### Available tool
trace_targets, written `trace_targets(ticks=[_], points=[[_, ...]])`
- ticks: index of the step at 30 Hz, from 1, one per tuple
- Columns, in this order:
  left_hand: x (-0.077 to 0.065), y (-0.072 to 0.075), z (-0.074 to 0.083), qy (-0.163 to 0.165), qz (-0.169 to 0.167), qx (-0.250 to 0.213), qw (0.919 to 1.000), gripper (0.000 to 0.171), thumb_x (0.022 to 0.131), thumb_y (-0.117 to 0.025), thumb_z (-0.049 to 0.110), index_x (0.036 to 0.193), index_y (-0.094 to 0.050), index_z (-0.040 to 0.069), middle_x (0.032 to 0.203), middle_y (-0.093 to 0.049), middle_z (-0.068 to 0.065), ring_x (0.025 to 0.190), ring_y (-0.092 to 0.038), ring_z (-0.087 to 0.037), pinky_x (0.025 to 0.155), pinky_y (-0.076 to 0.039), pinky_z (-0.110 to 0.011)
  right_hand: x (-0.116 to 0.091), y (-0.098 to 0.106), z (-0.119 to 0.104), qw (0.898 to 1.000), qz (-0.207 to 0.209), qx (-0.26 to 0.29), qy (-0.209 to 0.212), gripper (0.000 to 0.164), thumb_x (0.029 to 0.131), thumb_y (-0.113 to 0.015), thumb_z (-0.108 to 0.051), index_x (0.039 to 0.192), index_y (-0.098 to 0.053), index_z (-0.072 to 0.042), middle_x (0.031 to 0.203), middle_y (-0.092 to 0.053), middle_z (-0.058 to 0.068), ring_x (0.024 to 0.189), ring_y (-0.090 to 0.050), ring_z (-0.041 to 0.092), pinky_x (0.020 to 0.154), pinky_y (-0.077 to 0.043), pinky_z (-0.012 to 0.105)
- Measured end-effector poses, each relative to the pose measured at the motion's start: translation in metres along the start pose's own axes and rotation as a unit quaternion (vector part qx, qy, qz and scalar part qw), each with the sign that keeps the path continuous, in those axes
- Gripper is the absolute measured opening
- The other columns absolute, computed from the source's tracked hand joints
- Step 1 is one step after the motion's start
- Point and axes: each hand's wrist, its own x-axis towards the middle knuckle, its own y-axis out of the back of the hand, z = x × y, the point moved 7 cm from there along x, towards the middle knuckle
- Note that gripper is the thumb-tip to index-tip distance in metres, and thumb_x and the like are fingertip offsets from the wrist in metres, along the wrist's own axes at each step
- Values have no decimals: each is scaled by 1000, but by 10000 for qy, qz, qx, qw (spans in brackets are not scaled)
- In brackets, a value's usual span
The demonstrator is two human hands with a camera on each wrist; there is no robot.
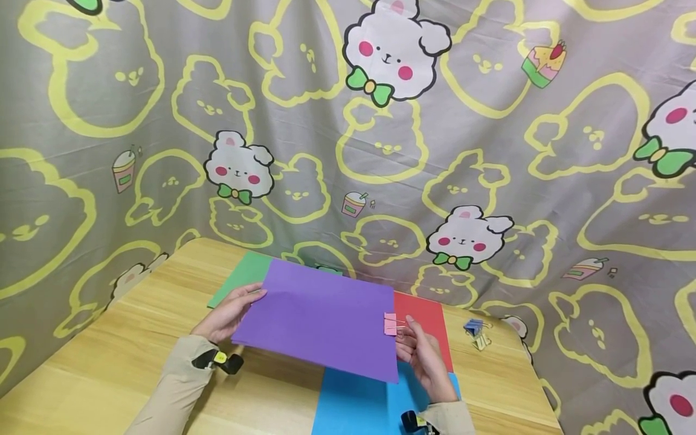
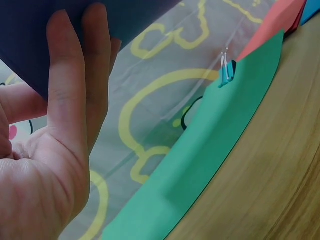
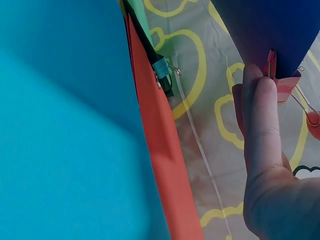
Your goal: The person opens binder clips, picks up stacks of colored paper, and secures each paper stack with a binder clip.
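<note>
A stack of purple paper sheets (image 1: 321, 320) is held up tilted above the table. My left hand (image 1: 231, 314) pinches its left edge, thumb on top and fingers (image 2: 67, 90) underneath. A pink binder clip (image 1: 390, 324) bites the right edge, its wire handles pointing outward. With thumb and fingers, my right hand (image 1: 424, 353) holds the clip at those handles; in the right wrist view the fingers (image 3: 265, 120) lie along the underside, at the clip (image 3: 287, 86).
Green paper (image 1: 241, 277), red paper (image 1: 426, 320) and blue paper (image 1: 350, 402) lie on the wooden table (image 1: 98, 338). A teal clip (image 2: 227, 75) grips the green paper's edge. At the right lie a blue clip (image 1: 475, 327) and a yellowish clip (image 1: 481, 342). A patterned curtain (image 1: 304, 139) hangs behind.
</note>
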Motion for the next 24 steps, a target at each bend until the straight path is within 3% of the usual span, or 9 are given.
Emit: trace_targets(ticks=[2,4,6,8,10,14,17,21,24], points=[[0,0,1,0,75,232,9997,76,104,-47,31,156,-3,-2,155,-33,-18,141,-41,-25,118,-37,-36,0,0,0,10000,-2,-14,-5,50,93,-61,-52,99,-67,-2,74,-70,0,72,-73,12,75,-62,30],[0,0,2,3,104,306,9995,77,103,-49,32,156,-4,-2,162,-16,-22,150,-23,-32,124,-23,-44,0,0,0,10000,-8,-12,-4,50,93,-61,-52,99,-67,-3,74,-70,0,71,-73,12,75,-62,29],[0,-1,2,-1,35,229,9997,77,104,-48,31,156,-3,-2,159,-27,-21,148,-30,-29,123,-27,-42,0,1,0,10000,-17,-6,6,50,93,-61,-52,99,-67,-2,74,-70,0,71,-73,12,75,-62,29],[0,-2,1,31,-28,52,10000,76,104,-47,31,156,-2,-1,139,-54,-10,126,-56,-18,108,-48,-31,0,1,0,10000,-20,-9,19,50,93,-61,-51,99,-67,-2,74,-70,1,71,-73,12,76,-62,29],[-1,-3,0,53,-81,-179,9998,75,104,-47,29,156,-1,-1,114,-66,5,99,-66,-7,87,-58,-23,0,1,0,10000,-30,-25,23,51,93,-61,-52,100,-66,-2,75,-70,1,72,-73,12,76,-62,30],[-2,-5,0,0,-173,-335,9993,76,105,-46,26,156,3,-3,107,-65,10,93,-66,-2,82,-57,-18,0,1,0,10000,-21,-33,16,52,93,-61,-53,101,-66,-1,75,-71,0,72,-73,13,76,-63,30],[-1,-4,0,-4,-60,-105,9999,76,104,-47,28,156,0,-3,127,-57,-1,97,-63,0,86,-56,-17,1,1,0,10000,4,6,16,51,93,-61,-52,99,-66,-2,74,-70,0,71,-73,13,75,-63,30],[-1,-2,1,-33,4,105,9999,76,104,-47,30,156,-2,-3,155,-27,-20,102,-57,5,90,-52,-14,1,1,0,9999,29,100,4,50,92,-62,-52,97,-66,-3,72,-70,0,70,-72,12,74,-63,30],[-1,-2,1,-10,34,49,10000,76,104,-47,30,156,-2,-2,151,-34,-16,102,-58,4,88,-53,-15,1,1,0,9999,55,139,-8,51,91,-63,-53,98,-66,-3,72,-70,0,70,-73,12,74,-63,30]])
